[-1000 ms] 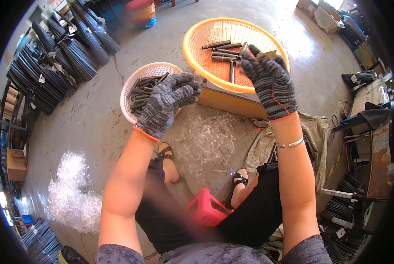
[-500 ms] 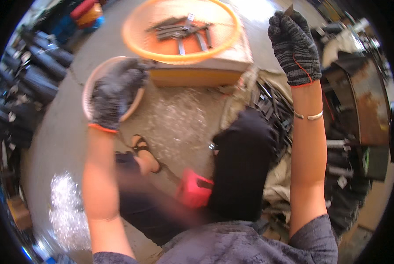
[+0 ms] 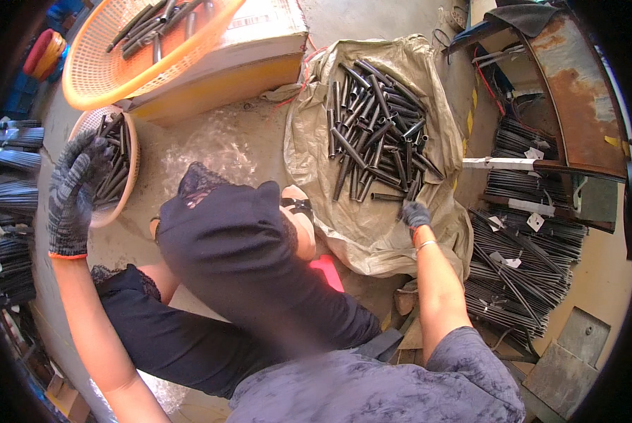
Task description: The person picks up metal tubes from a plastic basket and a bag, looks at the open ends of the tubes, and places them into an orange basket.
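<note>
My left hand, in a grey-and-black striped knit glove with an orange cuff, is beside the small pale basket. Its fingers are loosely bent and somewhat blurred, with nothing visible in them. Short black tubes fill that basket. My right hand, gloved the same way, is at the near edge of a heap of short black tubes. Its fingers are closed around the near end of a tube. The heap lies on a crumpled beige woven sheet on the floor.
A large orange basket holding black tubes rests on a cardboard box. Bundles of long dark rods lie at the left and right. A rusty metal panel stands at the right. Something pink is beside my leg.
My view has swung right, bringing the tube heap into full sight. The right hand, earlier raised with a small piece in its fingertips, has come down to the heap. The left hand stays near the small basket.
</note>
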Demonstrator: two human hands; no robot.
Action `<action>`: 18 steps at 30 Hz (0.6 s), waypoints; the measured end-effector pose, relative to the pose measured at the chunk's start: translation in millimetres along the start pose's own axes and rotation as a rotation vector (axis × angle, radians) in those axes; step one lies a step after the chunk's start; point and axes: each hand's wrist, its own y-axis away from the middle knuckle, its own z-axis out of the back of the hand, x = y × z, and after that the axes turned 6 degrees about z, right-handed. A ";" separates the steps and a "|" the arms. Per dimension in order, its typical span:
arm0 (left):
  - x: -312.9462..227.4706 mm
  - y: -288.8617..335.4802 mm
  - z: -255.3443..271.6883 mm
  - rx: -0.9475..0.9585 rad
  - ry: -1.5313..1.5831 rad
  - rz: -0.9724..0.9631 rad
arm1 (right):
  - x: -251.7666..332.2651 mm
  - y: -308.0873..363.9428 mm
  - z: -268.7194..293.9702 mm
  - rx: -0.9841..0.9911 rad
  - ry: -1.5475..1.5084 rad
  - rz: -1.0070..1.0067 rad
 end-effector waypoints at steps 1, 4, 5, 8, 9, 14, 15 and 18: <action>-4.6 10.1 0.7 -0.042 -0.079 -0.007 | 24.9 16.2 -3.3 0.141 -0.370 -0.177; 8.9 -5.3 -3.3 -0.054 -0.116 0.108 | -15.6 4.4 -53.6 -0.135 -0.152 -0.037; 12.4 -6.3 -1.2 -0.058 -0.158 0.120 | -5.3 4.6 -43.3 -0.189 -0.157 0.000; 12.4 -12.9 -12.9 -0.050 -0.239 0.142 | 9.4 -11.8 -12.4 -0.303 -0.237 0.068; 17.2 -13.5 -8.7 -0.077 -0.220 0.137 | 4.0 -29.7 -13.6 -0.262 -0.292 0.049; 18.1 -17.7 -8.8 -0.097 -0.328 0.192 | -34.8 -97.6 -42.5 -0.084 -0.349 -0.050; 26.5 -33.6 -14.5 -0.055 -0.310 0.204 | -71.0 -108.8 -61.0 -0.138 -0.258 -0.076; 20.3 -29.8 -28.2 -0.044 -0.333 0.266 | -48.2 -109.2 -78.1 -0.149 -0.290 -0.065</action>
